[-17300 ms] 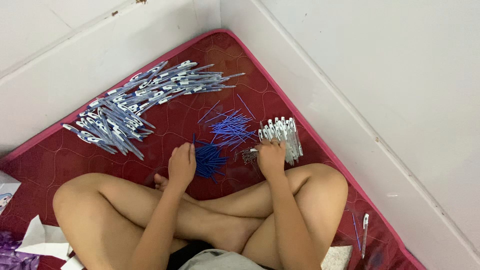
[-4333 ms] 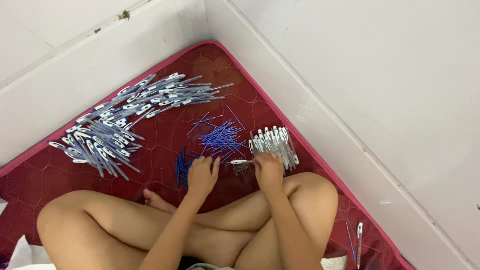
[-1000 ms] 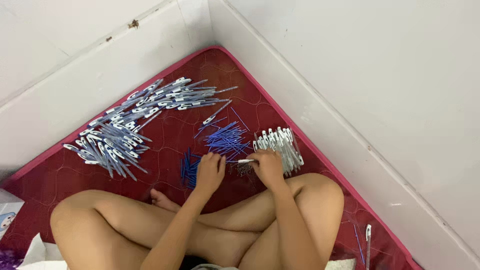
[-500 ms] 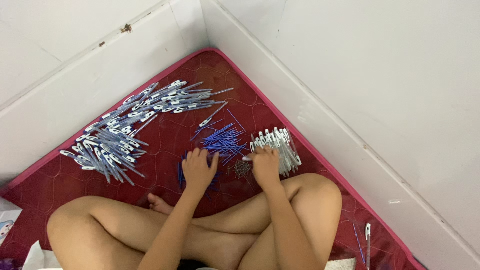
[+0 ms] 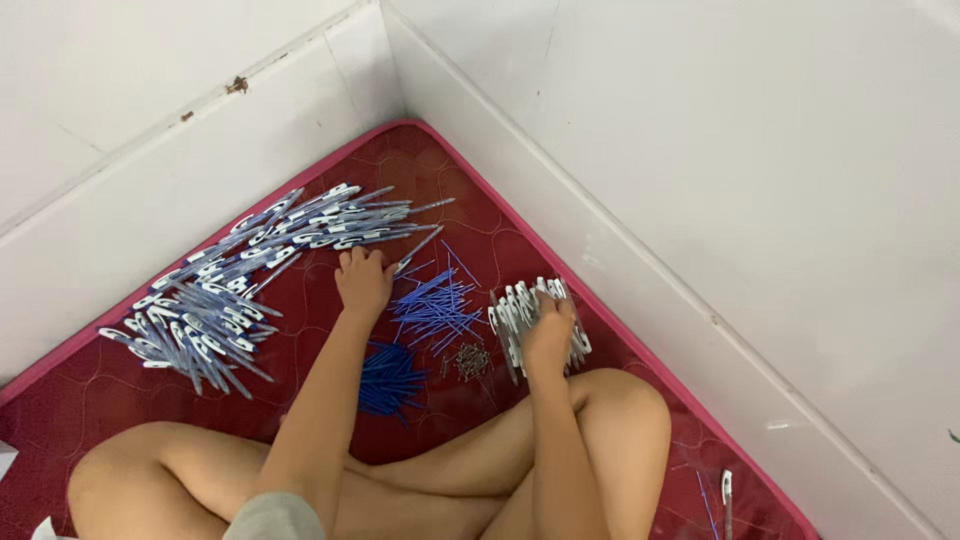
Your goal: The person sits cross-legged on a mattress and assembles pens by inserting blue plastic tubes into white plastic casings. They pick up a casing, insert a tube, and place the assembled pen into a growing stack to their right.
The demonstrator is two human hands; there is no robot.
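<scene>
Red mat [image 5: 120,420]; left hand [image 5: 364,282] touches pen barrels [image 5: 250,280], seemingly; right hand [image 5: 550,335] on caps [image 5: 515,315].

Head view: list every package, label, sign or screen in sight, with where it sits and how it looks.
None can be made out in the head view.
The mat holds only loose parts: a heap of pen barrels by the left hand, blue refills in the middle, and white caps under the right hand.
</scene>
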